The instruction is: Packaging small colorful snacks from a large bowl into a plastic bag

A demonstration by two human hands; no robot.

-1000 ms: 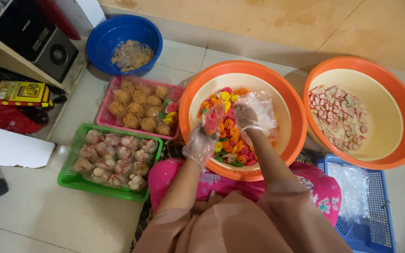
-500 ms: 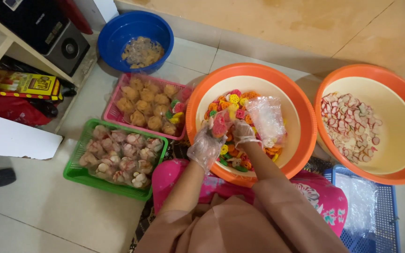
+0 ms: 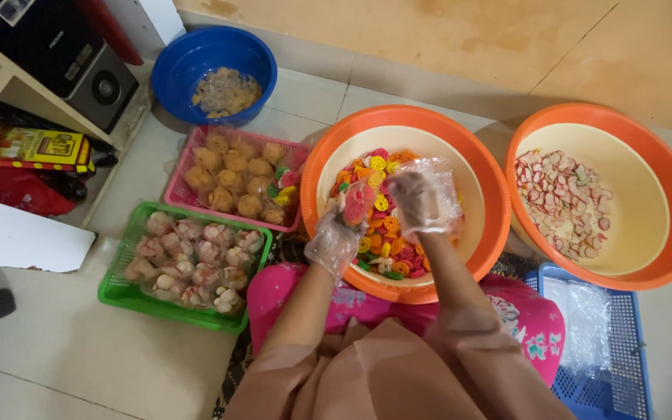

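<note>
Crackers point(image 3: 386, 233), wheel-shaped and many-coloured, still half fill the near orange basin point(image 3: 320, 179). My gloved left hand point(image 3: 336, 233) pinches a pinkish bagful; my right hand point(image 3: 418, 198) closes on its plastic. Left of that basin, two baskets point(image 3: 196, 315) hold filled bags.

A home floor used for packing snacks

You sit on a pale tiled floor point(image 3: 64, 358) against an ochre wall point(image 3: 460, 39), which reads as a house rather than a shop. At 10 o'clock a wooden shelf point(image 3: 9, 82) holds a black speaker point(image 3: 99, 82). Around you at floor level: two orange basins point(image 3: 666, 187), a blue bowl point(image 3: 176, 66) at 11 o'clock, and pink point(image 3: 176, 183), green point(image 3: 118, 288) and blue baskets point(image 3: 624, 342) of bagged snacks.
</note>
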